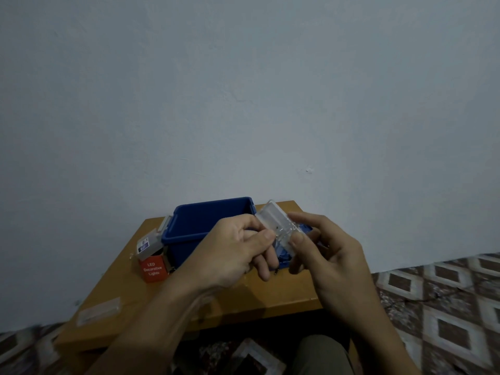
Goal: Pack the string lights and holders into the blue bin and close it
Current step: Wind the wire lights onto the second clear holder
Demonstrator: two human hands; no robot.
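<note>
**Ana:** Hands first: what has hold of what?

**Ben:** Both are closed on the one thing. Sweeping from the left, a flat clear piece (98, 311) lies near the front corner of the table (270, 299). It is possibly another holder, but it's too blurred to say. Next is the orange box (152, 269) marked "LED Decorative Lights", flap open, touching the blue bin (205, 215). The bin stands open at the back of the table, and I can't see its floor.

**Ana:** And the hands themselves?

**Ben:** The left hand (232, 250) pinches the lower left edge of the clear holder (276, 220) between thumb and curled fingers. The right hand (324, 255) grips the other side, thumb on the near face and forefinger reaching up behind it. The holder is tilted in the air, in front of the bin's right end and not yet inside. Below the fingers shows a blue piece (284, 259), which I take to be the lid lying on the table.

**Ana:** So how should it go in?

**Ben:** Any wire on it is too fine to trace from here, so I'd gather what trails before moving. Then let one hand carry it left over the rim and lay it flat against a wall of the bin. The other hand can then reach for the box. Keep things low, or the lid won't seat.
</note>
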